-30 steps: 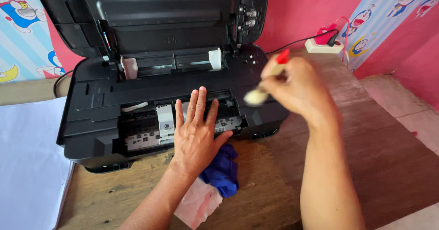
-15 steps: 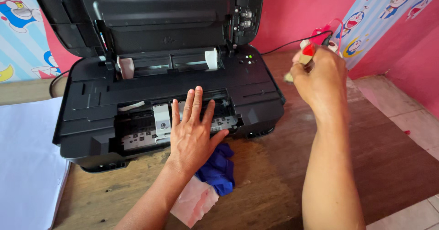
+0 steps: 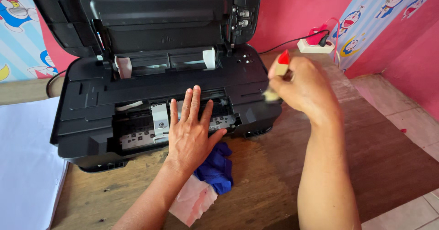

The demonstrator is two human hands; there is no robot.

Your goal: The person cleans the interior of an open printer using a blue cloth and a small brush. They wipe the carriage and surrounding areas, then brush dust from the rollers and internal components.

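Note:
A black printer (image 3: 96, 92) stands open on a wooden table (image 3: 274, 175), its lid raised and its inner parts showing at the front. My left hand (image 3: 190, 134) lies flat, fingers spread, on the printer's open front over the white inner parts. My right hand (image 3: 299, 86) hovers beside the printer's right front corner and grips a small brush (image 3: 278, 76) with a red-tipped wooden handle and pale bristles pointing down towards that corner.
A blue cloth (image 3: 215, 168) and a pinkish-white rag (image 3: 194, 202) lie under my left wrist. White paper sheets (image 3: 25, 166) lie at the left. A power strip (image 3: 315, 44) with a red plug and black cable sits at the back right. Pink walls stand behind.
My right hand swung the brush away to the back right near the power strip, then came back down to the printer's right front corner. My left hand stayed flat on the printer.

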